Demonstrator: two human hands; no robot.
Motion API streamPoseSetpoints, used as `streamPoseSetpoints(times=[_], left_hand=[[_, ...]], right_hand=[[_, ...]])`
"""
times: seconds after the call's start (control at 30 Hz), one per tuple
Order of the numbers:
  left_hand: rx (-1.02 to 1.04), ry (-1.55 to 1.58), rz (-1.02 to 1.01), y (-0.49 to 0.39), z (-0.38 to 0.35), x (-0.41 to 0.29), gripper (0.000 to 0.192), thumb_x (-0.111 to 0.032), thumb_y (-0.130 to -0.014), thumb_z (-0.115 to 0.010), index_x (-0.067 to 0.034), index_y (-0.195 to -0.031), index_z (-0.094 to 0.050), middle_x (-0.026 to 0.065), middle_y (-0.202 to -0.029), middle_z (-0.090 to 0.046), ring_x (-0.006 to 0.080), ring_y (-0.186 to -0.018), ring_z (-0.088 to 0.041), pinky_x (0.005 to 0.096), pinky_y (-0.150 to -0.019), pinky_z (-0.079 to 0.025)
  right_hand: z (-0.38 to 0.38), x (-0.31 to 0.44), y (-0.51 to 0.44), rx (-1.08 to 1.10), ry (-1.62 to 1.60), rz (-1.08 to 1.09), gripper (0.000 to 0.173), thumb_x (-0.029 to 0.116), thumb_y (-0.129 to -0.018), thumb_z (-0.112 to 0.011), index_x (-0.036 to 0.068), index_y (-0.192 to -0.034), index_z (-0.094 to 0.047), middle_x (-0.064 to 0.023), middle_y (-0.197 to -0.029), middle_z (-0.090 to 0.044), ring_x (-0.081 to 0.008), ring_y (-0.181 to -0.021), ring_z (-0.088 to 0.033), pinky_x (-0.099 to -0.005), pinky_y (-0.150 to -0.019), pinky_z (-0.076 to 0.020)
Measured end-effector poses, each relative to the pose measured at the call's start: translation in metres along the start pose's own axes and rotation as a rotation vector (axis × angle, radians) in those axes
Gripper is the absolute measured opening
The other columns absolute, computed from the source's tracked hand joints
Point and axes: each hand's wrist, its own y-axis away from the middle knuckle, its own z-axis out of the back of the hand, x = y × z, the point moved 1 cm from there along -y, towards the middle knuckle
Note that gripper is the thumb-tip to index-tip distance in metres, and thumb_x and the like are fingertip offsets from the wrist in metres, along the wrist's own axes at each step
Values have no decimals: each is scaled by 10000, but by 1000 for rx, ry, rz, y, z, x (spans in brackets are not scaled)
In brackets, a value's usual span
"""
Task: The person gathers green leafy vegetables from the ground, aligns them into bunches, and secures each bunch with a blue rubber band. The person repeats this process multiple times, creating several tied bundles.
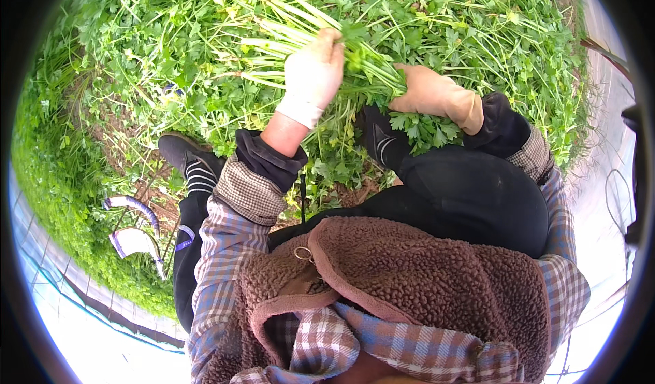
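A bunch of leafy green stalks (373,69), which look like celery, lies sideways between my two gloved hands. My left hand (313,74), in a pale glove, is wrapped around the stalks, and their light cut ends fan out to its left. At the leafy end, my right hand (432,94) in a tan glove closes on the bunch; its fingertips are partly hidden by the greens. Dark green leaves (427,130) hang below that hand, over my shoe and beside my knee.
Cut stalks and leaves (486,41) cover the ground. White and purple bands or strips (135,243) lie at the left by my leg. My dark shoe (181,151) rests on the soil. Standing greens (56,199) grow farther left, and pale sheeting (604,143) runs along the right.
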Motion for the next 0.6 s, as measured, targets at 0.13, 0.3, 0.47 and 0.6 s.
streamPoseSetpoints(times=[0.13, 0.3, 0.47, 0.6], left_hand=[[-495, 158, 513, -28, 125, 113, 189, -154, -973, -599, -32, -1113, -632, 77, -809, -686, 197, -656, -640, 321, -625, -518], [-774, 79, 262, 23, 189, 140, 281, -195, -978, -648, -42, -1213, -633, 81, -1110, -652, 114, -906, -597, 261, -797, -499], [128, 729, 565, 45, 62, 66, 489, -455, -1014, -551, 7, -1118, -675, 101, -973, -735, 177, -852, -695, 295, -794, -550], [547, 1303, 680, 31, -11, 9, 784, -671, -959, -473, -29, -1408, -492, 148, -1333, -599, 261, -1172, -613, 409, -1003, -483]], right_hand=[[17, 2, 20, 101, -432, 211, 399, 186, -804, -763, -4, -1142, -667, -65, -901, -715, -111, -804, -631, -263, -724, -496], [38, -5, 28, 64, -553, 456, 209, 187, -822, -786, 45, -970, -746, -48, -850, -731, -95, -695, -637, -271, -652, -511], [10, -20, 2, 80, -916, 185, 391, 302, -871, -747, -9, -1106, -726, -42, -977, -737, -122, -880, -665, -282, -827, -518], [-2, -23, 1, 109, -970, 61, 379, 261, -881, -730, -11, -1143, -700, -63, -998, -726, -139, -844, -658, -287, -788, -523]])
